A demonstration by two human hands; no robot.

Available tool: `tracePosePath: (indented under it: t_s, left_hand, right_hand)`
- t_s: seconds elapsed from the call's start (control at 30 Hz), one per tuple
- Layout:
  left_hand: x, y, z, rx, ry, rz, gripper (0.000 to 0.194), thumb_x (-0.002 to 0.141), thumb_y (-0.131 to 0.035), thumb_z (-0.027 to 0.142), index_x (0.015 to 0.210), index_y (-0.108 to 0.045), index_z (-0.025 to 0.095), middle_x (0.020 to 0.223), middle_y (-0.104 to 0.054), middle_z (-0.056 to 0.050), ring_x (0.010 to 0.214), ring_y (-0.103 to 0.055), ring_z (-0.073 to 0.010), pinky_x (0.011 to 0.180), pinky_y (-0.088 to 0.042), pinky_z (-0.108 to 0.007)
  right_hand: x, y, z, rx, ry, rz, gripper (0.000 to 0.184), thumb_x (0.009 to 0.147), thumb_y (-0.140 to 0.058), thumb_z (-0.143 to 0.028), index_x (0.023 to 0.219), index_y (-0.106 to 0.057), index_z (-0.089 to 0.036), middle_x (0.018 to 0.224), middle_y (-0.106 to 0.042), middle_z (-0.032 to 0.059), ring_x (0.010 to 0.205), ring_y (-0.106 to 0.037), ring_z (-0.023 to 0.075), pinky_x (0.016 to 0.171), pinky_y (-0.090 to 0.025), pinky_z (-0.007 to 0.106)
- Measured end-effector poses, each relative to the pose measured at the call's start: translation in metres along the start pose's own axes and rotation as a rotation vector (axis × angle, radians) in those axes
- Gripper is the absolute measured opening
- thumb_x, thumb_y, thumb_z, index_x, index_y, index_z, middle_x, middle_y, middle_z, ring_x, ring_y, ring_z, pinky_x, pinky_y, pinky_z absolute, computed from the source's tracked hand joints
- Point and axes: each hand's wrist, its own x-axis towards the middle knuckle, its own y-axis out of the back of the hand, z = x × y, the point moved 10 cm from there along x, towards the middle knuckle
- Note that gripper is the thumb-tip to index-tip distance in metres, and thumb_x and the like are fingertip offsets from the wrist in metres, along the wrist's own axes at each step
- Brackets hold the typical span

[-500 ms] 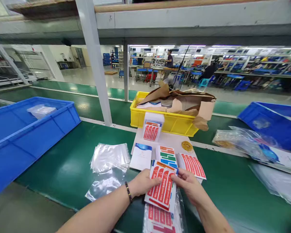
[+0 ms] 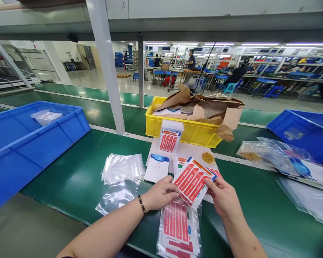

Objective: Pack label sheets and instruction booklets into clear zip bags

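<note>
A small stack of red, white and blue-edged sticker sheets (image 2: 191,182) is tilted between my hands. My right hand (image 2: 224,196) pinches its right edge, thumb on top. My left hand (image 2: 163,193) has its fingers curled closed at the lower left edge. Below them lie filled clear bags (image 2: 177,229) with similar red sticker sheets inside. Behind the held stack, a pile of multicoloured sheets (image 2: 179,162) and another pile are mostly covered. White booklets with a blue top (image 2: 157,167) lie left of these. Empty clear bags (image 2: 122,170) are spread farther left.
A yellow crate (image 2: 183,132) with torn brown paper stands behind, a packed sticker bundle (image 2: 169,139) leaning against it. Rubber bands (image 2: 208,158) lie on the white board. Blue bins (image 2: 43,143) flank the green bench, and plastic bags (image 2: 269,154) lie at right. A metal post (image 2: 107,71) rises left.
The sticker sheets have turned clockwise and shifted right and up, uncovering more of the bagged sheets below. My right hand moved right; my left hand slid to the lower left edge.
</note>
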Motion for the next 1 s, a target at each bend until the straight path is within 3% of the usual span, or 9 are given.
tracePosePath:
  t_s: [0.17,0.33,0.4,0.47,0.53,0.6,0.73,0.87,1.0]
  left_hand:
    - [0.0,0.008,-0.004,-0.067,0.036,0.089,0.005,0.068,-0.057,0.015,0.069,-0.062,0.015,0.087,-0.044,-0.002,0.085,-0.047,-0.013,0.081,-0.038,-0.024]
    - [0.0,0.008,-0.01,-0.097,0.062,0.139,0.004,0.068,-0.057,0.014,0.068,-0.06,0.015,0.08,-0.044,-0.001,0.076,-0.046,-0.0112,0.073,-0.038,-0.023]
    - [-0.001,0.012,-0.011,-0.127,0.068,0.207,0.004,0.069,-0.057,0.015,0.068,-0.06,0.015,0.079,-0.044,0.0,0.075,-0.046,-0.0108,0.072,-0.037,-0.023]
    - [-0.002,0.015,-0.011,-0.184,0.046,0.273,0.004,0.07,-0.056,0.015,0.069,-0.06,0.015,0.081,-0.046,-0.001,0.078,-0.047,-0.0112,0.074,-0.037,-0.023]
    - [-0.004,0.017,-0.011,-0.233,0.023,0.317,0.005,0.071,-0.055,0.017,0.069,-0.059,0.015,0.083,-0.047,-0.002,0.08,-0.048,-0.0117,0.076,-0.037,-0.023]
    - [-0.004,0.017,-0.014,-0.271,0.03,0.339,0.007,0.071,-0.055,0.019,0.068,-0.059,0.014,0.082,-0.048,-0.002,0.08,-0.048,-0.0118,0.075,-0.037,-0.024]
    - [-0.002,0.005,-0.036,-0.503,0.192,0.269,0.024,0.064,-0.064,0.024,0.084,-0.056,0.014,0.077,-0.053,-0.001,0.069,-0.05,-0.0104,0.067,-0.039,-0.024]
    - [-0.002,0.0,-0.046,-0.534,0.333,0.226,0.019,0.062,-0.064,0.027,0.068,-0.056,0.01,0.066,-0.054,-0.002,0.061,-0.049,-0.0098,0.061,-0.038,-0.023]
    - [-0.003,0.005,-0.044,-0.477,0.336,0.268,0.015,0.063,-0.061,0.024,0.064,-0.056,0.01,0.062,-0.054,0.0,0.059,-0.047,-0.0088,0.059,-0.037,-0.022]
  right_hand:
    - [-0.003,-0.01,-0.002,-0.167,-0.008,-0.086,0.03,0.063,-0.069,-0.035,0.082,-0.062,-0.013,0.064,-0.065,0.0047,0.051,-0.059,0.016,0.043,-0.046,0.025]
    - [-0.017,-0.043,-0.001,-0.233,0.006,-0.286,0.054,0.071,-0.061,-0.038,0.12,-0.041,-0.024,0.086,-0.065,0.0056,0.071,-0.061,0.0186,0.062,-0.049,0.031]
    - [-0.023,-0.055,-0.006,-0.399,0.094,-0.377,0.04,0.076,-0.055,-0.037,0.113,-0.049,-0.024,0.09,-0.062,0.0061,0.078,-0.058,0.0183,0.07,-0.047,0.033]
    - [-0.031,-0.068,-0.009,-0.607,0.186,-0.488,0.021,0.078,-0.052,-0.036,0.089,-0.063,-0.022,0.096,-0.059,0.0069,0.088,-0.055,0.0198,0.079,-0.043,0.034]
    - [-0.041,-0.081,-0.007,-0.725,0.225,-0.624,0.022,0.078,-0.052,-0.036,0.076,-0.067,-0.02,0.101,-0.055,0.0066,0.097,-0.05,0.0218,0.086,-0.038,0.034]
    - [-0.048,-0.087,-0.002,-0.737,0.188,-0.714,0.021,0.078,-0.052,-0.036,0.08,-0.067,-0.022,0.097,-0.056,0.0057,0.094,-0.051,0.0213,0.083,-0.04,0.034]
    - [-0.042,-0.078,0.005,-0.654,0.069,-0.655,0.023,0.079,-0.051,-0.036,0.087,-0.065,-0.02,0.084,-0.059,0.0055,0.08,-0.055,0.0196,0.075,-0.043,0.033]
    - [-0.031,-0.062,0.011,-0.519,-0.002,-0.522,0.036,0.074,-0.058,-0.033,0.108,-0.055,-0.021,0.078,-0.058,0.0024,0.074,-0.055,0.0172,0.069,-0.044,0.031]
    - [-0.028,-0.061,0.021,-0.466,-0.063,-0.516,0.035,0.071,-0.061,-0.033,0.103,-0.056,-0.018,0.069,-0.055,0.0,0.068,-0.054,0.0162,0.065,-0.044,0.03]
